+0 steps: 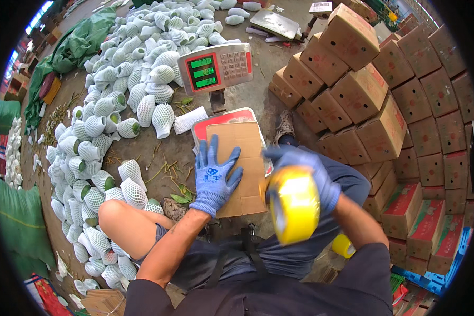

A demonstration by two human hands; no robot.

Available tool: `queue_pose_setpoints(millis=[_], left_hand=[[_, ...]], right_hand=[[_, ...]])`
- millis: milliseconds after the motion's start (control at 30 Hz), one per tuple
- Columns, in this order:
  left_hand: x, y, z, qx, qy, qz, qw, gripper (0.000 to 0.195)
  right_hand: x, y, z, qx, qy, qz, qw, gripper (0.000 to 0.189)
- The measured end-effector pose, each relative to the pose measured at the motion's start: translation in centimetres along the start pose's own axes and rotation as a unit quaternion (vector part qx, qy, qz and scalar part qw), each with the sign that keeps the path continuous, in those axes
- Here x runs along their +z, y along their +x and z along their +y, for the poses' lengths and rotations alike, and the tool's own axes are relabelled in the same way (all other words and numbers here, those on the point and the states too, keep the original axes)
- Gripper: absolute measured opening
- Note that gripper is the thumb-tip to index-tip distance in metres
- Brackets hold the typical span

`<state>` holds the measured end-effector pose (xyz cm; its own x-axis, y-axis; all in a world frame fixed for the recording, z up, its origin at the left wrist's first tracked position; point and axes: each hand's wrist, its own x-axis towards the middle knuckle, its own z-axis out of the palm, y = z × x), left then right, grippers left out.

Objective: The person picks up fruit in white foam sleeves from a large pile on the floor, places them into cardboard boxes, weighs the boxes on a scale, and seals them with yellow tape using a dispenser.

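A cardboard box (pixel 248 166) lies on the red and silver platform scale (pixel 237 115) before me, its flaps folded flat. My left hand (pixel 215 177), in a blue knitted work glove, rests on the box with the palm down and the fingers spread. In my right hand (pixel 310 170), gloved alike and blurred, is a tape dispenser with a large roll of yellow packing tape (pixel 295 205), just right of the box. Above the platform stands the scale's display (pixel 216 68), its digits lit green.
Green fruit in white foam nets (pixel 102 106) is heaped to my left and ahead. Stacked cartons (pixel 351 98) rise on the right. A spare yellow tape roll (pixel 343 245) lies by my right thigh. Another scale (pixel 275 24) stands farther off. Flattened cardboard (pixel 102 302) sits at lower left.
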<state>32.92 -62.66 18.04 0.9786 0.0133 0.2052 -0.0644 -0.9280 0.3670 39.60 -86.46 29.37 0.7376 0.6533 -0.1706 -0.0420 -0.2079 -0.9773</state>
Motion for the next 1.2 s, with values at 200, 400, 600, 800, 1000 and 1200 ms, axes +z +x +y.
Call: queue_pose_setpoints(millis=[200,400,600,800,1000,1200], left_hand=[[0.3,1.4,-0.7,0.047,-0.074,-0.035,0.996,0.053],[0.1,1.7,-0.3,0.035,-0.065,-0.064,0.995,0.053],[0.9,1.2,-1.0,0.014,-0.068,-0.045,0.997,0.054],[0.5,0.4,-0.2,0.014,-0.113,-0.010,0.993,0.057],[0.9,0.0,0.6,0.019,-0.154,0.007,0.988,0.063],[2.0,-0.3,-2.4,-0.048,-0.222,0.054,0.972,0.092]], right_hand=[[-9.3,20.2,9.3,-0.088,0.326,0.054,0.940,0.017],[-7.6,32.2,25.5,0.130,0.102,0.041,0.985,0.016],[-4.9,31.7,21.3,0.091,-0.226,-0.073,0.967,0.030],[-4.0,23.0,7.0,-0.082,-0.285,0.077,0.952,0.031],[-4.8,20.3,5.4,0.044,-0.072,0.082,0.993,0.020],[1.6,14.0,5.8,-0.265,-0.223,0.102,0.932,0.037]])
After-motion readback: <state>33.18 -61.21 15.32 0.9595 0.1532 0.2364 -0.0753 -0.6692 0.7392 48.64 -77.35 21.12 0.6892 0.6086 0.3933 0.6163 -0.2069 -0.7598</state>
